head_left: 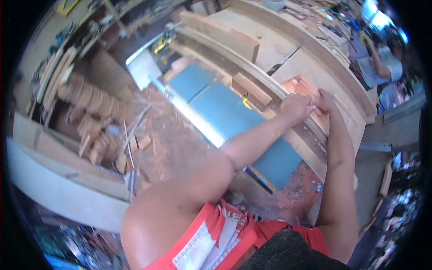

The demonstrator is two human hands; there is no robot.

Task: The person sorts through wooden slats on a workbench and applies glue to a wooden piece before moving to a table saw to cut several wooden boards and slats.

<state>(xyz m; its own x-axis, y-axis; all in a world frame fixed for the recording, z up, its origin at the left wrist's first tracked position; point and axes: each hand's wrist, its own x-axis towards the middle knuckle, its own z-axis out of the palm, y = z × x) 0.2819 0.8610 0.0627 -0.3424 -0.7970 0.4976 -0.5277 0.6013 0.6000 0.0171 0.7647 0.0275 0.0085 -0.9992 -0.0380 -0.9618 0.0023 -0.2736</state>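
Observation:
A short reddish-brown wooden board (299, 83) lies on the pale bench top, against a long straight wooden rail (265, 76). My left hand (295, 109) is closed over the board's near side at the rail, fingers curled and thumb pointing right. Close beside it, almost touching, my right hand (325, 101) bends over the same board with its fingers curled down on it. The two hands hide the middle of the board, and the fingertips are partly out of sight.
A wooden block (252, 89) and a yellow-handled tool (246, 102) rest left of the rail. Blue panels (225, 105) lie below them. A tall plank (220, 36) stands farther back. Stacked wood pieces (92, 101) fill the left. Another person (382, 65) is at the upper right.

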